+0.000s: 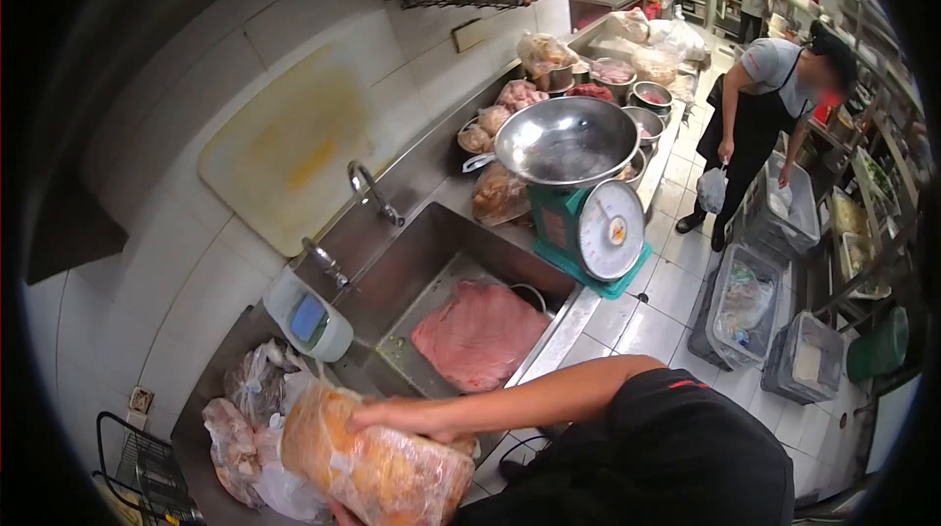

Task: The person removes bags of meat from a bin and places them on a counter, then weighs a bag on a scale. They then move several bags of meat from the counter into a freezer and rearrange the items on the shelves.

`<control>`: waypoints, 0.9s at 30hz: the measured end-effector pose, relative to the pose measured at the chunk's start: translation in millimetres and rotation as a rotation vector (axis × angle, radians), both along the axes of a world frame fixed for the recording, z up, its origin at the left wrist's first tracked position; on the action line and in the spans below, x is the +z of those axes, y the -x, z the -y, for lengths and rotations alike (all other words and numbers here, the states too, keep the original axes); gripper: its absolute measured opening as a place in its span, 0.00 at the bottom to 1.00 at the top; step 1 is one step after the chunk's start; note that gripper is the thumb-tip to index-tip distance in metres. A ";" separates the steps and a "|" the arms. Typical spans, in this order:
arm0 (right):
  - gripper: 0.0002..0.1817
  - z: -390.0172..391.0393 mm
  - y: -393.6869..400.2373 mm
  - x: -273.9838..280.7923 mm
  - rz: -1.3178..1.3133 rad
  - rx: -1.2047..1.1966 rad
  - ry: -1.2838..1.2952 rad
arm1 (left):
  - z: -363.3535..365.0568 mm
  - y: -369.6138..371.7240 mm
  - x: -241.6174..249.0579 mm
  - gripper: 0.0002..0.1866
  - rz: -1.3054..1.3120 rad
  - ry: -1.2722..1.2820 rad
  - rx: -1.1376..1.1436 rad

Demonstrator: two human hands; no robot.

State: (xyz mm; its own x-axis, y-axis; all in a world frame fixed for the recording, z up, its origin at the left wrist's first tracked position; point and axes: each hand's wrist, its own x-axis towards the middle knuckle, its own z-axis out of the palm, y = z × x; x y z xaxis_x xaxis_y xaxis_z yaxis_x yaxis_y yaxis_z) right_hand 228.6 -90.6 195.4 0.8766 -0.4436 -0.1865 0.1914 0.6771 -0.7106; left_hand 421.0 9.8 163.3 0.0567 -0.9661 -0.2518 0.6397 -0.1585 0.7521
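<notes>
A clear plastic bag of orange-brown food [377, 467] is held over the steel counter at the bottom of the view. My right hand [402, 418] lies across its top, with the bare forearm reaching in from the right. My left hand [341, 511] shows only partly at the bottom edge, under the bag. Just left of the bag, more filled plastic bags [240, 428] are heaped on the counter. A large slab of raw pink meat [478, 335] lies in the steel sink [412, 261] beyond my hands.
A green scale [598, 232] with a metal bowl [567, 142] stands past the sink, with bagged meat and steel bowls behind it. A cutting board [284, 144] leans on the tiled wall. A person in a black apron [774, 85] bends over floor crates [745, 305].
</notes>
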 end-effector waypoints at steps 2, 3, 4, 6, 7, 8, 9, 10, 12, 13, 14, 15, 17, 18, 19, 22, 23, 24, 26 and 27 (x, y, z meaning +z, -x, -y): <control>0.33 13.3 27.5 1.4 0.045 -0.151 0.001 | 9.8 24.3 11.7 0.33 -0.021 0.029 -0.065; 0.32 14.4 46.3 15.9 0.066 -0.192 -0.013 | 17.2 31.5 13.2 0.33 -0.032 0.039 -0.092; 0.31 15.2 65.4 30.1 0.083 -0.231 -0.034 | 27.9 37.0 14.9 0.33 -0.034 0.041 -0.112; 0.29 26.9 91.2 32.6 0.117 -0.326 -0.049 | 61.9 50.5 17.8 0.30 -0.009 0.028 -0.155; 0.29 26.5 109.2 47.0 0.084 -0.383 -0.029 | 76.0 62.2 27.3 0.30 0.019 0.039 -0.220; 0.28 27.5 128.0 61.7 0.049 -0.427 -0.004 | 88.9 77.1 37.5 0.29 0.046 0.056 -0.272; 0.28 33.3 142.0 67.3 0.072 -0.488 0.051 | 101.7 93.6 47.4 0.29 0.066 0.095 -0.299; 0.28 38.0 155.4 71.6 0.102 -0.551 0.102 | 112.6 109.7 58.7 0.29 0.094 0.130 -0.327; 0.28 41.3 192.5 97.6 0.114 -0.585 0.119 | 132.2 145.7 84.6 0.28 0.054 0.157 -0.406; 0.28 42.2 210.3 112.4 0.100 -0.603 0.123 | 144.4 162.5 97.8 0.28 0.064 0.188 -0.466; 0.28 46.3 228.8 124.2 0.083 -0.620 0.128 | 156.2 180.0 110.9 0.28 0.070 0.220 -0.525; 0.27 55.6 248.5 129.5 0.069 -0.640 0.141 | 164.8 199.2 123.7 0.28 0.066 0.234 -0.547; 0.27 64.1 285.2 147.4 0.007 -0.708 0.192 | 181.1 239.0 139.7 0.28 0.080 0.275 -0.578; 0.26 70.9 305.7 156.4 -0.017 -0.722 0.214 | 192.4 259.6 146.7 0.28 0.092 0.315 -0.590; 0.26 80.0 325.4 161.5 0.003 -0.718 0.220 | 206.9 276.3 148.6 0.28 -0.038 0.396 -0.730; 0.28 99.5 372.4 169.0 -0.078 -0.779 0.293 | 241.7 323.8 152.1 0.27 -0.144 0.411 -0.864; 0.28 107.4 388.0 167.4 -0.083 -0.778 0.287 | 249.7 340.4 154.5 0.26 -0.104 0.377 -0.836; 0.28 113.0 401.3 163.5 -0.087 -0.781 0.278 | 254.1 357.5 156.0 0.26 -0.005 0.337 -0.758; 0.28 118.5 420.3 157.5 -0.094 -0.792 0.237 | 266.4 380.9 152.6 0.25 0.096 0.281 -0.654; 0.28 122.8 428.4 152.3 -0.087 -0.788 0.217 | 277.4 388.6 142.6 0.25 0.103 0.267 -0.631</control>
State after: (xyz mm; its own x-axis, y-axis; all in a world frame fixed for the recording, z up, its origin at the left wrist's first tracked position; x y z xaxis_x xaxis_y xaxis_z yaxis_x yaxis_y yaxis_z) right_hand -199.7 -213.4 347.7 0.2797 -0.9569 -0.0785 0.4916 0.2130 -0.8444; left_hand 32.3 -267.6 305.9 -0.5258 -0.8503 -0.0247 0.4091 -0.2782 0.8690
